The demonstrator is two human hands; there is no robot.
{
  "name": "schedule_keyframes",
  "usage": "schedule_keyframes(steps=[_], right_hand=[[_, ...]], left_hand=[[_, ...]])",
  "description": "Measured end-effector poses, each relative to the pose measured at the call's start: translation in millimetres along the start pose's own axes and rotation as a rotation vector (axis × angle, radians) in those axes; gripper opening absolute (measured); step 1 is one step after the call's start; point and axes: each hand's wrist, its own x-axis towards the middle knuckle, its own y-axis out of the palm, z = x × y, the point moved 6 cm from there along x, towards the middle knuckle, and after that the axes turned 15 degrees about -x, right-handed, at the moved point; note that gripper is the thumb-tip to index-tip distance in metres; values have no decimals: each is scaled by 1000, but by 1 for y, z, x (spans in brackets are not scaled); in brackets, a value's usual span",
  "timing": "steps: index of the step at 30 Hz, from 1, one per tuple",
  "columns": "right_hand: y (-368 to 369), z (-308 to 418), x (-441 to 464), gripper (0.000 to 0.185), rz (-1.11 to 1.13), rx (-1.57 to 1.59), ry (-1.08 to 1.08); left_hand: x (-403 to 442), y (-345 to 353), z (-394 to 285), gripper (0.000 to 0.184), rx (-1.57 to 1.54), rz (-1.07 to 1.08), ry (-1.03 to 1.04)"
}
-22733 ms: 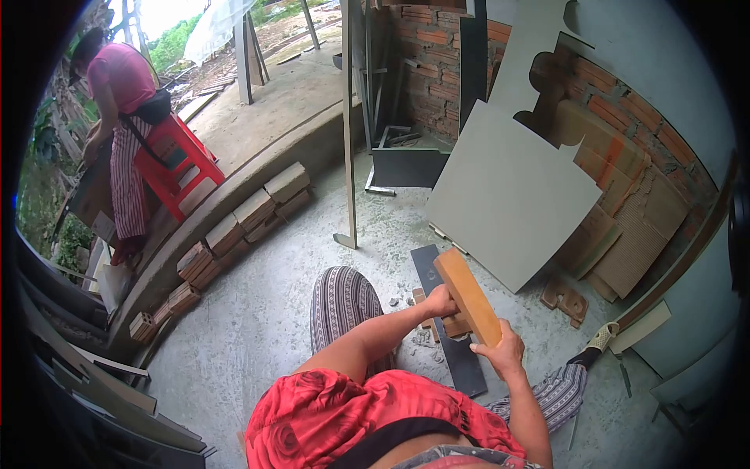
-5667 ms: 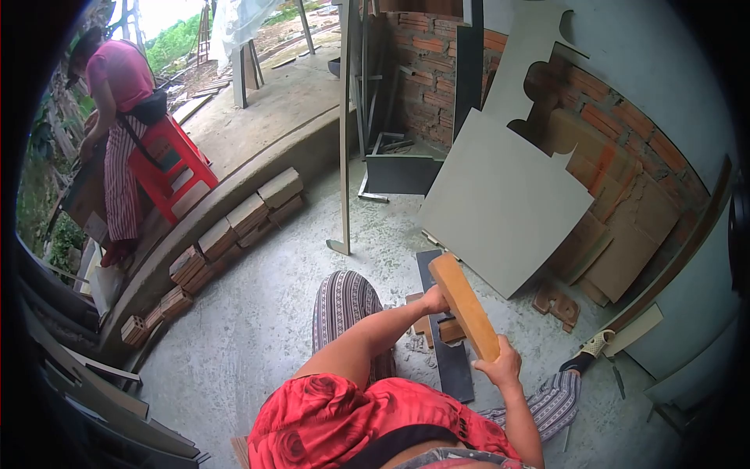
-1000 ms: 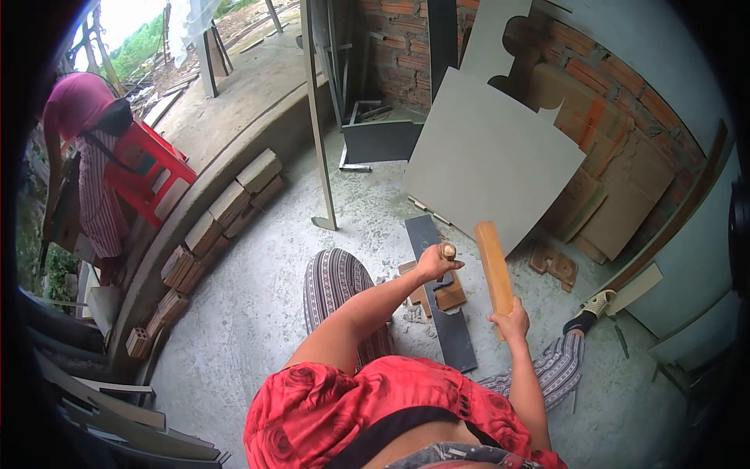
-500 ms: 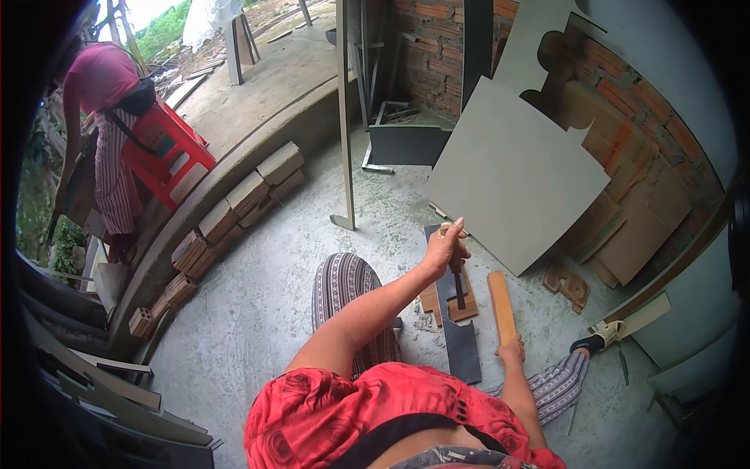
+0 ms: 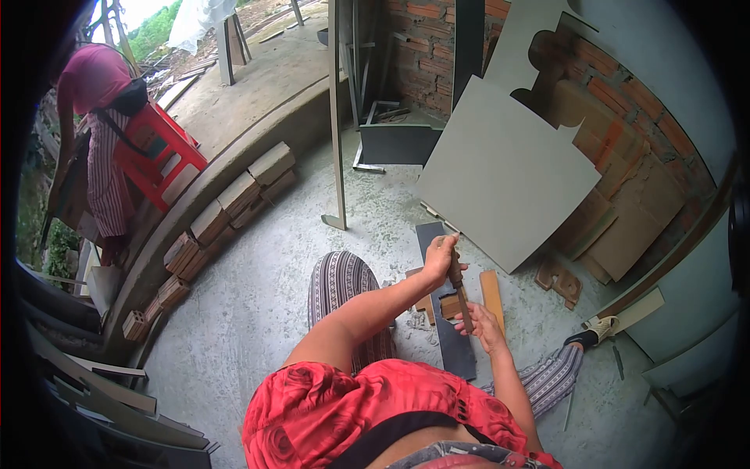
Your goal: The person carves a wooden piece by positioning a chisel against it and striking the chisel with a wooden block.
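My left hand is closed around the handle of a chisel, whose dark flat blade slants down toward my right. At the blade's lower end is my right hand, its fingers loosely apart and partly behind the metal; whether they touch it I cannot tell. Beneath the chisel lies a long dark grey board with a cutout in its edge. Brown wood pieces sit under and beside that board. A light wooden bar rests on the floor just beyond my right hand.
A large grey panel leans ahead, with cardboard to its right. An upright metal post stands left of it. Bricks line the low kerb. Outside, a person in pink bends beside a red stool.
My right hand has let go of the wooden bar, which now lies on the floor, and has moved up to the chisel's blade. My left hand has lowered slightly, still gripping the chisel.
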Motion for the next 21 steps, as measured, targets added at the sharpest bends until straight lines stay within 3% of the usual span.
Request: schedule_keyframes(steps=[4,5,8,12,16,21], right_hand=[[15,-3,-13,43,19,-131,72],[16,1,-17,34,-63,-125,82],[8,4,-27,28,-193,-201,92],[-2,5,-41,24,-258,-351,63],[2,6,-43,17,-190,-183,3],[7,5,-32,16,-306,-159,-118]], left_hand=[[-3,-4,17,36,43,2,-97],[1,-6,17,30,100,-4,-27],[9,-5,14,26,229,88,12],[7,5,21,27,306,184,-62],[-14,23,14,38,223,290,-80],[-21,35,4,63,-67,371,-363]])
